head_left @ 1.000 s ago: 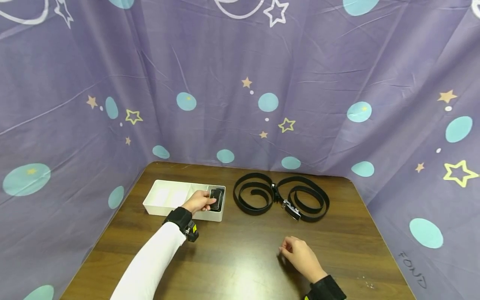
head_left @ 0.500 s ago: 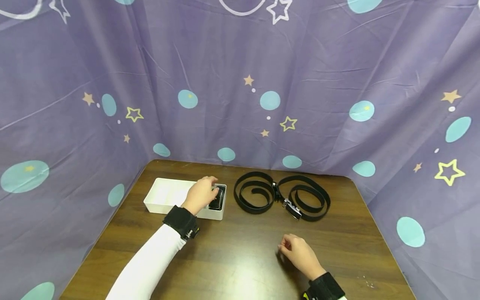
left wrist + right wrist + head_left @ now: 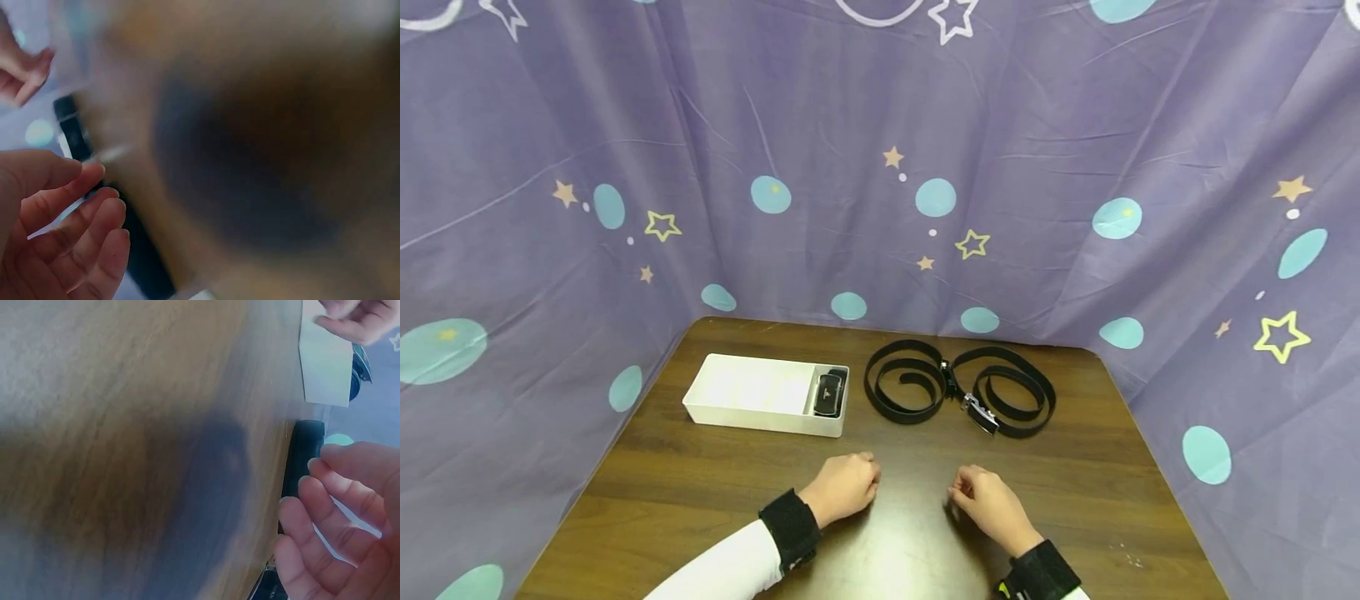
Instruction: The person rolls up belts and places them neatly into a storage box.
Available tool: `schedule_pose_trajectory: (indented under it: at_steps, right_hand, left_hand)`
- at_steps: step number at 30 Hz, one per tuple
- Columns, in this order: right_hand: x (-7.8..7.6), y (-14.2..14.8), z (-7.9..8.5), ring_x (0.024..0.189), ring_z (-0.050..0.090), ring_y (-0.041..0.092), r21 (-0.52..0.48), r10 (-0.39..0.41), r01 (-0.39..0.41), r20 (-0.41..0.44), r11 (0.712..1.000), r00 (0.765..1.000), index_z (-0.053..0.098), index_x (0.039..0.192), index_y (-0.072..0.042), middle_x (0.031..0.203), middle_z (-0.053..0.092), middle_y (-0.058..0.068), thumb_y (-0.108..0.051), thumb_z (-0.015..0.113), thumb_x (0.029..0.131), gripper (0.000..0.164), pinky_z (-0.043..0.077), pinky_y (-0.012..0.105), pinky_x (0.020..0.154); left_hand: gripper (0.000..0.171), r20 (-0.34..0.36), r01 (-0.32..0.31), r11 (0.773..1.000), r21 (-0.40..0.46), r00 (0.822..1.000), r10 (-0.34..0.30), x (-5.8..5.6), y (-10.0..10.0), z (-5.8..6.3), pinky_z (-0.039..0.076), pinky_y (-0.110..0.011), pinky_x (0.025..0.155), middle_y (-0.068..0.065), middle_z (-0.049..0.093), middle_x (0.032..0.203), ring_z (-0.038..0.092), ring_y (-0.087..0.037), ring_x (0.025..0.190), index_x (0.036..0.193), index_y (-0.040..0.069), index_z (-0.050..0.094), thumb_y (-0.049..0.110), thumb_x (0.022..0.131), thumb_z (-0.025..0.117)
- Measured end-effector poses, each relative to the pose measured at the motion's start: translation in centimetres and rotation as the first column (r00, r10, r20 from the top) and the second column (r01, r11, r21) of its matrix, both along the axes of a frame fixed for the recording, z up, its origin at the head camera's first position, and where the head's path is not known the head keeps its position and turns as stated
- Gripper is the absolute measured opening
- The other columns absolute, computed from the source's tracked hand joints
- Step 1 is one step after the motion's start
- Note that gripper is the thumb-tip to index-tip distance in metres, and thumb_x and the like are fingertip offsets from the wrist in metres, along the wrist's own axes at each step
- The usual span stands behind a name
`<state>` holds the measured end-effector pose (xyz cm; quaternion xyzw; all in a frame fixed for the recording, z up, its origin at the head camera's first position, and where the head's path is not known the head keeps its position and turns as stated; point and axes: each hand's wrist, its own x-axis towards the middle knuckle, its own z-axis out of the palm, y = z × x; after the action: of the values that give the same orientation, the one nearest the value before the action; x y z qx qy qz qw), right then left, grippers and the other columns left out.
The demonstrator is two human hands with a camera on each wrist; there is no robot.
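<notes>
My left hand (image 3: 844,486) is over the table in front of the white box, fingers loosely curled with nothing in them. To its right, my right hand (image 3: 992,504) also has loosely bent fingers and holds nothing. In both wrist views the thumb lies near the index fingertip. A rolled black belt (image 3: 828,395), buckle up, sits in the right-end compartment of the white box (image 3: 763,421). Right of the box lie two more black belts, a coiled left belt (image 3: 901,415) and a coiled right belt (image 3: 1040,390). Their buckle ends meet in the middle, the right one's silver buckle (image 3: 980,412) showing.
The brown wooden table (image 3: 1075,483) ends at a purple patterned curtain (image 3: 850,242) on the back and sides. Inside the box, a divider (image 3: 812,390) stands left of the rolled belt.
My left hand first touched the rolled belt in the box, then let go and lifted. It has since come back toward me, down and right. My right hand has hardly moved.
</notes>
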<state>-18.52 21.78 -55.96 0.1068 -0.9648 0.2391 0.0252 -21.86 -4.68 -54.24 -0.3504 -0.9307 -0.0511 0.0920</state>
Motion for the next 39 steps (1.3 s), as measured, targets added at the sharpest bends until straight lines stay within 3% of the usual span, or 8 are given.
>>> schedule_pose_trajectory:
  at_steps: [7, 10, 14, 18, 23, 29, 35, 39]
  right_hand:
    - [-3.8, 0.3, 2.5, 0.06, 0.045, 0.002, 0.099, 0.286, -0.308, 0.188, 0.946, 0.94, 0.059, 0.077, -0.018, 0.069, 0.054, -0.012, -0.018, 0.069, 0.086, 0.013, 0.039, 0.024, 0.055]
    - [-6.9, -0.4, 4.0, 0.062, 0.05, 0.007, 0.141, 0.29, -0.322, 0.209, 0.936, 0.934, 0.062, 0.081, -0.015, 0.071, 0.059, -0.008, -0.017, 0.068, 0.087, 0.009, 0.043, 0.028, 0.057]
    - [-10.4, -2.5, 3.9, 0.083, 0.064, 0.021, 0.231, 0.212, -0.201, -0.023, 0.952, 0.977, 0.065, 0.104, -0.01, 0.095, 0.068, 0.005, -0.024, 0.07, 0.087, 0.023, 0.051, 0.039, 0.073]
    - [-11.9, -4.6, 1.2, 0.123, 0.054, 0.035, 0.332, 0.24, -0.161, -0.212, 0.929, 0.948, 0.049, 0.138, -0.004, 0.133, 0.056, 0.018, -0.033, 0.069, 0.087, 0.062, 0.043, 0.048, 0.1]
    - [-11.3, -5.9, -2.1, 0.123, 0.054, 0.033, 0.427, 0.285, -0.164, -0.236, 0.889, 0.929, 0.046, 0.139, -0.006, 0.127, 0.06, 0.015, -0.027, 0.067, 0.089, 0.059, 0.038, 0.047, 0.107]
    - [-9.6, -6.6, -3.3, 0.088, 0.064, 0.023, 0.483, 0.282, -0.045, -0.43, 0.874, 0.858, 0.059, 0.111, -0.01, 0.096, 0.068, 0.005, -0.011, 0.062, 0.087, 0.025, 0.05, 0.037, 0.084]
    - [-5.2, -7.4, -3.0, 0.071, 0.063, 0.019, 0.492, 0.343, -0.058, -0.512, 0.869, 0.788, 0.06, 0.096, -0.01, 0.081, 0.068, 0.002, -0.013, 0.069, 0.078, 0.02, 0.048, 0.033, 0.064]
    - [-1.4, -8.2, -2.6, 0.067, 0.063, 0.016, 0.481, 0.38, -0.123, -0.484, 0.868, 0.788, 0.06, 0.094, -0.011, 0.081, 0.069, 0.0, -0.015, 0.075, 0.072, 0.027, 0.047, 0.029, 0.06]
  left_hand:
    - [0.012, 0.047, 0.016, 1.0, 0.006, 0.999, -0.016, 1.0, -0.3, -0.9, 0.047, -0.027, 0.05, 0.009, 0.059, 0.07, 0.06, -0.008, 0.061, 0.07, 0.02, 0.064, 0.02, 0.081, 0.07]
    - [0.012, 0.069, 0.005, 1.0, 0.016, 0.998, -0.006, 0.9, -0.3, -0.7, 0.047, -0.027, 0.051, 0.01, 0.06, 0.07, 0.06, -0.007, 0.062, 0.071, 0.021, 0.065, 0.02, 0.082, 0.069]
    - [0.012, 0.099, 0.011, 1.0, 0.015, 0.995, -0.013, 0.8, -0.2, -0.9, 0.047, -0.025, 0.052, 0.011, 0.059, 0.07, 0.058, -0.005, 0.061, 0.072, 0.021, 0.065, 0.02, 0.083, 0.068]
    - [0.013, 0.115, 0.022, 1.0, 0.012, 0.993, -0.024, 0.9, -0.2, -1.3, 0.046, -0.024, 0.052, 0.012, 0.058, 0.068, 0.056, -0.003, 0.06, 0.072, 0.022, 0.064, 0.021, 0.084, 0.068]
    - [0.016, 0.13, 0.015, 1.0, 0.019, 0.991, -0.017, 1.0, -0.3, -1.4, 0.044, -0.023, 0.05, 0.012, 0.057, 0.066, 0.054, -0.002, 0.058, 0.07, 0.022, 0.062, 0.021, 0.084, 0.068]
    - [0.013, 0.137, 0.011, 0.999, 0.04, 0.99, -0.017, 1.0, -0.5, -1.3, 0.046, -0.024, 0.051, 0.012, 0.06, 0.068, 0.057, -0.003, 0.06, 0.072, 0.022, 0.064, 0.019, 0.084, 0.067]
    - [0.013, 0.155, -0.003, 0.997, 0.083, 0.988, -0.01, 0.9, -1.1, -1.0, 0.045, -0.024, 0.05, 0.012, 0.059, 0.069, 0.057, -0.004, 0.06, 0.071, 0.022, 0.064, 0.018, 0.083, 0.067]
    - [0.012, 0.146, -0.043, 0.993, 0.114, 0.989, 0.026, 0.4, -1.8, -0.6, 0.044, -0.024, 0.05, 0.012, 0.059, 0.069, 0.055, -0.003, 0.059, 0.071, 0.021, 0.063, 0.017, 0.082, 0.068]
